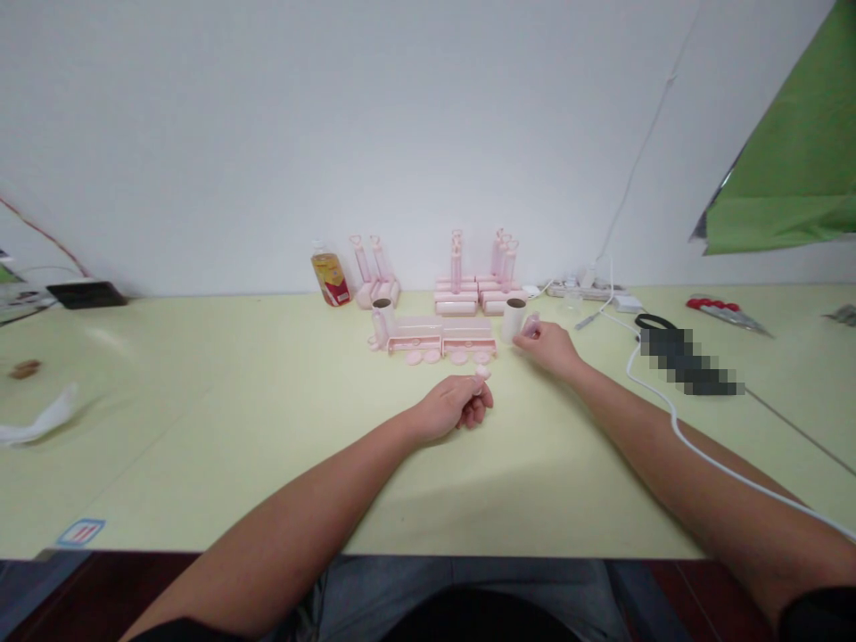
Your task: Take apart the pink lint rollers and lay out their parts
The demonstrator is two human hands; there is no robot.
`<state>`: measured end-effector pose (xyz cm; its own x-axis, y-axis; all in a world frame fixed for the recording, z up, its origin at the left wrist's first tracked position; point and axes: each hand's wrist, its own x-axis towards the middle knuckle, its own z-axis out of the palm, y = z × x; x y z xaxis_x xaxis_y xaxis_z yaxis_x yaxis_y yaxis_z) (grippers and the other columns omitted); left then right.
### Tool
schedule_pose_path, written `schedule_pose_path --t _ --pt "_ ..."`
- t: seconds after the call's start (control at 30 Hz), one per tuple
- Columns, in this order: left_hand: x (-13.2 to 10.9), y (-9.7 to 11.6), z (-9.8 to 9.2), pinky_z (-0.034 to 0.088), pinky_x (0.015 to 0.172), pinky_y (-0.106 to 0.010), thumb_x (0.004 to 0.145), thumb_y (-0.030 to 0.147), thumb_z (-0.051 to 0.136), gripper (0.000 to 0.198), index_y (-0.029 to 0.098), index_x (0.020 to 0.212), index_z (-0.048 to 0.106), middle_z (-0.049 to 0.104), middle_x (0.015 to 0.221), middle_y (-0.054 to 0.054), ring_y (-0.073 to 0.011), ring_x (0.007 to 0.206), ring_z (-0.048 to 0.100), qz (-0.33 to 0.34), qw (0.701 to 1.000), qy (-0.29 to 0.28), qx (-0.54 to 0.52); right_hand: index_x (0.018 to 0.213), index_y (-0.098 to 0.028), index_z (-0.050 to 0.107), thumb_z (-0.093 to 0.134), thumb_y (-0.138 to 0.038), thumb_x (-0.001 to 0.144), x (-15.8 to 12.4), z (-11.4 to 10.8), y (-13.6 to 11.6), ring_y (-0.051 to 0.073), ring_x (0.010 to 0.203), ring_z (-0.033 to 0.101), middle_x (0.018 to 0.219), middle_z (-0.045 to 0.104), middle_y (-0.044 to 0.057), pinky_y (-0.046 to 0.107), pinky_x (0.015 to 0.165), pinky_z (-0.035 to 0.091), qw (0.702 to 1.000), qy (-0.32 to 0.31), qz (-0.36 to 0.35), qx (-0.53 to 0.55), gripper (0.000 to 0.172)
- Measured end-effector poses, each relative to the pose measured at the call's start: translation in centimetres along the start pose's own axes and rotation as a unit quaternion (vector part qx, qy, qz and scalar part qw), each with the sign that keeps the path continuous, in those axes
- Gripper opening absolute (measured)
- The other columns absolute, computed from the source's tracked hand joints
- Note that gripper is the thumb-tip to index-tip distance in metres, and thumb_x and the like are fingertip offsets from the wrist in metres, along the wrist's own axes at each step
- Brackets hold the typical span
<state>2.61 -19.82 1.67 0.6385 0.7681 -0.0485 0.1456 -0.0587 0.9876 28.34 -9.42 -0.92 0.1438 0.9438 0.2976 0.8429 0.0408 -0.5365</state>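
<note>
Pink plastic: one small piece [481, 372] in the left hand [460, 406], one clearer piece [532, 323] in the right hand [549, 348].
The small piece, at the left hand's one o'clock, is pinched, tip toward twelve, lower end hidden. At the right hand's ten o'clock the clearer piece is gripped, partly covered, its long axis hard to make out; an upright white roll [512, 325] stands at nine.

Black sleeves [819, 617] are showing — blue-grey trousers [365, 596] peeking out below; left hand [455, 406] and right hand [549, 346] are going bare.
</note>
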Motion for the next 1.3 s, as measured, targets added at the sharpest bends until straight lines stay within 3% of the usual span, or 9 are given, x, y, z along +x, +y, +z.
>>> schedule_pose_path --t 0.17,0.5,0.63,0.73,0.8,0.97,1.2,1.27,1.3 --pt "-0.2 0.3 0.3 0.037 0.052 -0.022 0.093 0.053 0.042 0.044 0.014 0.085 0.059 0.056 0.063 0.0 -0.009 0.052 0.049 0.004 0.999 0.01 0.041 0.09 -0.015 0.072 0.061 -0.048 0.08 1.7 0.7 -0.3 0.022 0.079 0.065 0.09 0.073 0.012 0.027 0.067 0.042 0.997 -0.016 -0.004 -0.069 0.036" --pt "-0.1 -0.1 0.3 0.039 0.054 -0.022 0.093 0.055 0.043 0.044 0.015 0.09 0.059 0.055 0.067 0.0 -0.0094 0.056 0.05 0.006 0.998 0.016 0.067 0.093 -0.015 0.072 0.063 -0.047 0.08 2.3 1.2 -1.0 0.022 0.082 0.066 0.092 0.073 0.011 0.027 0.067 0.042 0.995 -0.048 -0.023 -0.079 0.036" --pt "0.2 -0.6 0.2 0.039 0.053 -0.022 0.092 0.055 0.043 0.044 0.014 0.091 0.06 0.056 0.067 0.0 -0.0092 0.055 0.049 0.01 0.998 0.05 0.048 0.116 -0.016 0.066 0.068 -0.04 0.077 -0.2 -0.3 -1.4 0.02 0.077 0.066 0.086 0.073 0.007 0.027 0.067 0.042 0.999 -0.045 -0.021 -0.009 0.046" --pt "0.5 -0.8 0.2 0.039 0.053 -0.022 0.092 0.055 0.045 0.044 0.014 0.091 0.059 0.057 0.066 0.0 -0.0096 0.055 0.05 0.013 0.996 0.076 0.039 0.103 -0.019 0.068 0.06 -0.043 0.084 -3.7 -1.9 -3.1 0.017 0.067 0.061 0.074 0.069 0.002 0.027 0.063 0.04 0.995 -0.022 -0.062 0.077 0.032" --pt "0.7 -0.8 0.2 0.039 0.053 -0.022 0.092 0.055 0.044 0.044 0.014 0.091 0.059 0.057 0.066 0.0 -0.01 0.055 0.051 0.017 0.996 0.082 0.041 0.097 -0.021 0.068 0.056 -0.049 0.086 -6.2 -2.9 -4.7 0.016 0.06 0.057 0.068 0.065 0.0 0.027 0.058 0.039 0.986 -0.035 -0.095 0.133 0.032" --pt "0.6 -0.5 0.4 0.039 0.052 -0.023 0.093 0.058 0.039 0.047 0.014 0.085 0.056 0.057 0.066 -0.001 -0.0104 0.054 0.05 0.028 0.993 0.082 0.085 0.107 -0.023 0.063 0.058 -0.05 0.086 -10.0 -3.7 -7.8 0.014 0.058 0.053 0.073 0.065 -0.001 0.027 0.058 0.04 0.956 -0.109 -0.16 0.22 0.034" --pt "0.4 -0.3 0.4 0.039 0.057 -0.023 0.095 0.054 0.036 0.047 0.015 0.078 0.056 0.059 0.067 -0.002 -0.0109 0.057 0.051 0.033 0.984 0.057 0.168 0.1 -0.022 0.063 0.056 -0.043 0.089 -10.4 -3.0 -8.3 0.013 0.059 0.053 0.083 0.066 0.001 0.026 0.058 0.04 0.938 -0.142 -0.23 0.216 0.024" --pt "0.4 -0.3 0.4 0.039 0.058 -0.024 0.095 0.052 0.036 0.046 0.015 0.077 0.056 0.06 0.067 -0.002 -0.0114 0.058 0.051 0.034 0.981 0.057 0.18 0.102 -0.022 0.063 0.053 -0.041 0.09 -9.2 -3.4 -7.1 0.016 0.069 0.058 0.092 0.067 0.004 0.029 0.066 0.045 0.951 -0.109 -0.244 0.157 0.025" --pt "0.4 -0.3 0.4 0.038 0.058 -0.024 0.095 0.051 0.037 0.045 0.015 0.077 0.056 0.06 0.067 -0.002 -0.0117 0.059 0.051 0.034 0.981 0.057 0.185 0.103 -0.021 0.064 0.052 -0.041 0.091 -8.3 -3.8 -6.1 0.02 0.079 0.06 0.098 0.067 0.007 0.032 0.073 0.046 0.964 -0.064 -0.238 0.099 0.026"
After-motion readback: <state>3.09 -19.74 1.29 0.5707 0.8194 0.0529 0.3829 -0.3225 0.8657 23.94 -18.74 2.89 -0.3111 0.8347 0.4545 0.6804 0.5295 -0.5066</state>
